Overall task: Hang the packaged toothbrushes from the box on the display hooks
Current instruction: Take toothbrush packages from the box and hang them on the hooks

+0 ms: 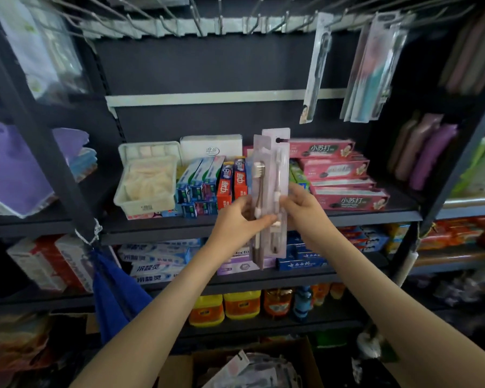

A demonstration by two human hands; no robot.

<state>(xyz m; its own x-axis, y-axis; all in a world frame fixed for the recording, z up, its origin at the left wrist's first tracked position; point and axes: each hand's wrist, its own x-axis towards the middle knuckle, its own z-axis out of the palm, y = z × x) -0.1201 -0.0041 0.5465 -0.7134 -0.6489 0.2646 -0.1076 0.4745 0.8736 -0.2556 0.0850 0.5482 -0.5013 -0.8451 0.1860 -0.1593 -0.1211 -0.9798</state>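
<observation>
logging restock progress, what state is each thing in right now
held toothbrush packs: two, upright, overlapping, not yet hung
left hand: grips the packs
right hand: grips the packs
display hooks: mostly bare
hanging packs: on right-side hooks
box: open, packs inside

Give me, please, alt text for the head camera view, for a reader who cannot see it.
The left hand and right hand hold two toothbrush packs upright before a shelf of toothpaste boxes. Above, most hooks are bare; a few hanging packs show at upper right. A cardboard box of more packs sits below.
</observation>
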